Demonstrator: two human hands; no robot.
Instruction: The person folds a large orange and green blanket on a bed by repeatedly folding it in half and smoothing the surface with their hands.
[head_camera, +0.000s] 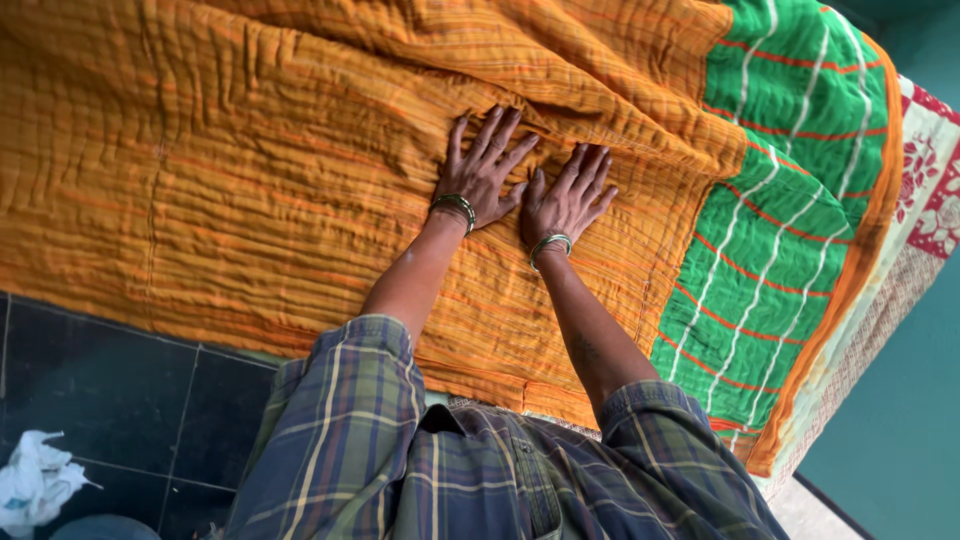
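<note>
Item: orange quilted blanket (250, 180), stitched in close rows, spread across a bed (925, 180). All places below are given from this blanket.

Hands: left hand (482, 170) and right hand (567, 200) lie palm-down near the blanket's middle, side by side and almost touching. The fingers (500, 135) are spread and flat, pressing on the cloth, gripping nothing. Each wrist carries metal bangles (455, 207). Plaid shirt sleeves (350, 420) are rolled up above the elbows.

Adjoining: a green panel with white and red stripes (780, 230) is joined to the blanket's right side, edged with an orange border. Beyond that border shows a pale bedsheet with a red flower print. Below the blanket's near edge lies dark tiled floor (110, 390); on it, at the lower left, sits a crumpled white scrap (35, 480), paper or plastic, which I cannot tell.

Risks, as judged: a raised fold runs just above the fingertips; pressing flat in one spot may push that ridge further along rather than level it. The near edge hangs over the bedside, so a hard shove could drag the cloth towards the floor.

Packages, labels, signs: none visible on or around the blanket.
</note>
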